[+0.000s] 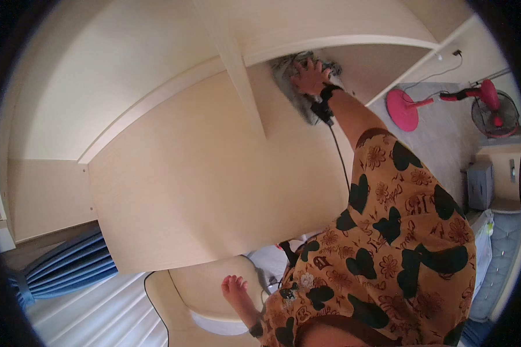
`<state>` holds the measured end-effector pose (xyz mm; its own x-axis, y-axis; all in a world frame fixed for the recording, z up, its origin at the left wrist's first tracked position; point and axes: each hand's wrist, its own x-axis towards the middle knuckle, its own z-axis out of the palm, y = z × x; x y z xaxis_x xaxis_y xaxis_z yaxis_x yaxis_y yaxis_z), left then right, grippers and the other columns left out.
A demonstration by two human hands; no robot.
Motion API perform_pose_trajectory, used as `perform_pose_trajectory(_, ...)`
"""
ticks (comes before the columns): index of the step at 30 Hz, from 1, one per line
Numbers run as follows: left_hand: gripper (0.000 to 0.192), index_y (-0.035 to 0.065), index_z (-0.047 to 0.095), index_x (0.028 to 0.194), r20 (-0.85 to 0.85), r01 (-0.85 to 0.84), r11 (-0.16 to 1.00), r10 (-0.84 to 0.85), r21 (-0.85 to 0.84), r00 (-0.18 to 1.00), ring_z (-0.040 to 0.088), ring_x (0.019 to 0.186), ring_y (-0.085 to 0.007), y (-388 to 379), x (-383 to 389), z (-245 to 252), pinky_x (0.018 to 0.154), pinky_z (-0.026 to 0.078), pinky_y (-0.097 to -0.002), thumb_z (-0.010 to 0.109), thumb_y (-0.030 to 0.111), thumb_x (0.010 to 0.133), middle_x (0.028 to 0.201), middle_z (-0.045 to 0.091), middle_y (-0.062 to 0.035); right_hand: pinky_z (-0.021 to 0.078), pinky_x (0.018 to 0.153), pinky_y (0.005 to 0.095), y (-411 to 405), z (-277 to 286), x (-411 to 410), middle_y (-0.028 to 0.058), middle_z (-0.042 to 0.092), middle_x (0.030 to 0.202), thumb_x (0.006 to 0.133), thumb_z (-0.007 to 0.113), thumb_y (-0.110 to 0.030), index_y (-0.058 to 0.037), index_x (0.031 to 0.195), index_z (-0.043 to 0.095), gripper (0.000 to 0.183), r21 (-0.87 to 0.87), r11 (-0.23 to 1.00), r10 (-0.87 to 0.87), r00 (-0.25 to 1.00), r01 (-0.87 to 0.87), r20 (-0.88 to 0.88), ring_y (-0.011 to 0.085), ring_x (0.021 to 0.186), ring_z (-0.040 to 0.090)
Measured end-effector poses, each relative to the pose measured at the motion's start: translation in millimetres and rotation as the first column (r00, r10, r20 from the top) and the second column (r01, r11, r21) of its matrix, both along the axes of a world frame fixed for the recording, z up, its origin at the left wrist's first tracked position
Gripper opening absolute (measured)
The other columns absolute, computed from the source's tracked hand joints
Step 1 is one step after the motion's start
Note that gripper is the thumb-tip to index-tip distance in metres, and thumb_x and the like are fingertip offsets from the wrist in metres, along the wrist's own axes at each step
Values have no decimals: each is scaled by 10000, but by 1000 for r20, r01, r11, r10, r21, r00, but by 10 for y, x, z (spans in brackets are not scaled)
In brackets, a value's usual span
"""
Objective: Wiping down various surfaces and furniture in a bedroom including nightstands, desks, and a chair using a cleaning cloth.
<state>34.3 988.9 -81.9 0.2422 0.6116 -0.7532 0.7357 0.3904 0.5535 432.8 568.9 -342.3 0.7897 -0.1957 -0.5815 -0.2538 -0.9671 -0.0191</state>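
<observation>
My right hand (310,78) lies spread on a crumpled grey cloth (301,106), fingers apart. The cloth rests on a pale wood surface (178,173), right of an upright wood divider (247,91) and partly beneath a shelf edge (330,42). A black strap with a small box (322,112) sits at my right wrist, and a cable (340,156) runs down from it. Away from the cloth, my left hand (235,287) hangs low beyond the near edge of the wood surface. Its fingers are loosely curled, and nothing shows in them.
A beige padded chair (217,282) stands below the near edge. At left hang a gathered blue curtain (71,269) and a white curtain (100,312). To the right are a pink fan base (402,110), a fan head (495,110), a grey box (479,184) and a blue mattress (501,260).
</observation>
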Motion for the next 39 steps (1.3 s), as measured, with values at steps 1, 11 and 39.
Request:
perform_pose_trajectory(1, 195, 69, 516, 1059, -2, -12, 1000, 12, 15, 1000, 573, 793, -153, -11, -175, 79, 639, 462, -287, 596, 141, 897, 926, 573, -44, 146, 1041, 709, -99, -67, 104, 172, 131, 1557, 888, 381, -637, -284, 1493, 213, 721, 3, 1000, 0, 999, 0, -49, 473, 1395, 133)
perform_pose_trajectory(11, 163, 56, 537, 1043, 32, 44, 998, -43, -44, 999, 592, 805, -165, -267, -41, 0, 645, 487, -272, 600, 113, 903, 936, 588, -59, 224, 1057, 644, -683, -48, 200, 147, 265, 1513, 852, 431, -669, -272, 1454, 325, 729, -15, 987, 160, 965, -161, 208, 419, 1373, 233)
perform_pose_trajectory(39, 185, 101, 522, 1064, 235, -86, 995, 71, 52, 969, 582, 817, -162, -64, 420, -517, 638, 474, -306, 606, 169, 914, 930, 591, -21, 183, 990, 728, 819, 256, -293, 207, 314, 1455, 823, 538, -594, -151, 1372, 454, 711, 155, 962, 134, 887, -223, 441, 481, 1325, 241)
